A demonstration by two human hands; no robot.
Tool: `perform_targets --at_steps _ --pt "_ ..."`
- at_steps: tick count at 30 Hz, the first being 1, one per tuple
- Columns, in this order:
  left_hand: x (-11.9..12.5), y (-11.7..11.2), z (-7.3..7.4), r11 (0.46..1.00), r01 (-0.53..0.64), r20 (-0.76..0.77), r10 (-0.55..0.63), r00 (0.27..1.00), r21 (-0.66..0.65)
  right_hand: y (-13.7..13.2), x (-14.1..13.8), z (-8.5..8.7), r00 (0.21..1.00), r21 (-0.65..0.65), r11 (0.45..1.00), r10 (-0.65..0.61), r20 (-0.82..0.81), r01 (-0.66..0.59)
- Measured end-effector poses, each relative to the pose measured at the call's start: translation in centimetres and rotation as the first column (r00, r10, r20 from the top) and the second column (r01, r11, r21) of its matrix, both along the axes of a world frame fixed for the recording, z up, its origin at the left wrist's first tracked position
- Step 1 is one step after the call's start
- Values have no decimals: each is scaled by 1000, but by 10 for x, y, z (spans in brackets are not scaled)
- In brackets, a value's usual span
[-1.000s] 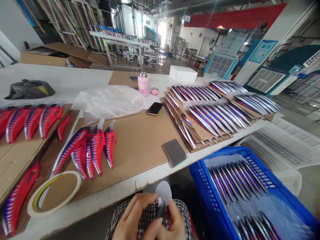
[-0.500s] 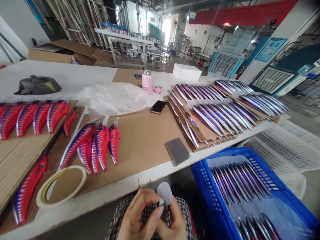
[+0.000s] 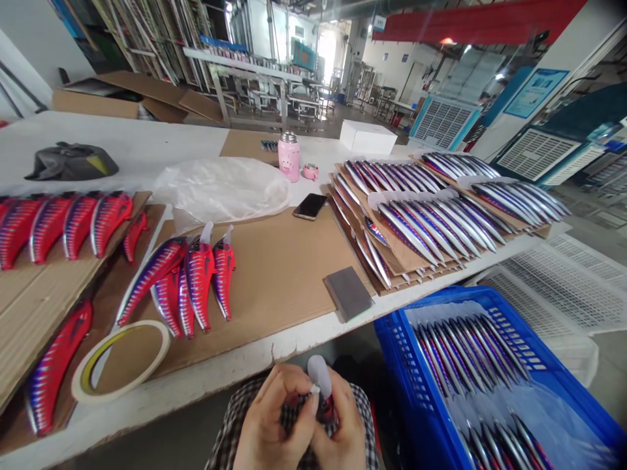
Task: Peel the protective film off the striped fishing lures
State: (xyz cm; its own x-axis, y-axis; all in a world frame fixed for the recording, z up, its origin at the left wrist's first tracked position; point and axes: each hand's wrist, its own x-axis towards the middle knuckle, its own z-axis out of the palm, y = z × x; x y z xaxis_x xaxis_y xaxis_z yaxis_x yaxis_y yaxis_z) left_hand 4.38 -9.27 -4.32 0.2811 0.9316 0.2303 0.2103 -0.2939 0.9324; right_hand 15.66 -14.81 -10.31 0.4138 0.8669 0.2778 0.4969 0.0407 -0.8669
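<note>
Low in front of the table, over a checkered cloth, both hands work close together on a fishing lure (image 3: 325,410) with a clear rounded lip (image 3: 319,377). My right hand (image 3: 345,424) is closed around the lure's body, which it mostly hides. My left hand (image 3: 279,418) pinches a small whitish scrap (image 3: 315,388) at the base of the lip, between thumb and forefinger; it looks like tape. On the cardboard ahead lie several red and purple lures (image 3: 198,281). A roll of masking tape (image 3: 120,362) rests at the table's front edge, left of my hands.
At right stands a blue crate (image 3: 406,385) with rows of silver lures. Stacked cardboard sheets (image 3: 401,254) carry more lures. A grey block (image 3: 349,294), phone (image 3: 310,205), pink bottle (image 3: 289,156) and plastic bag (image 3: 220,192) are on the table (image 3: 235,375).
The lure has turned slightly, so more of its reddish side shows below the lip. The whitish scrap sits a little higher at my left fingertips. The view shifted slightly.
</note>
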Motion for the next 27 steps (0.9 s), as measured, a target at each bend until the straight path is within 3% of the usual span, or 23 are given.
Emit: perform_targets --at_steps 10,14,16,19,21,25,27 --pt "7 -1 -11 994 -74 -66 68 995 -80 0 0 -7 997 -64 996 -66 -28 65" --pt "8 0 -12 988 -46 -28 43 999 -145 3 0 -2 983 -81 996 -43 -180 29" --pt "8 0 -12 980 8 49 1 999 -198 5 -1 1 928 -84 996 8 -371 -42" --pt "8 -3 -11 967 22 193 28 981 -254 3 -2 2 716 -12 981 132 -686 -193" --pt "4 -3 -10 956 -26 244 101 965 -291 0 -3 -2 599 38 976 161 -785 -212" --pt "-14 6 -9 959 -63 166 112 980 -277 -3 -1 -10 541 58 987 131 -831 -149" --pt "-18 12 -9 963 -133 114 163 980 -236 -3 4 -5 518 89 987 146 -843 -135"
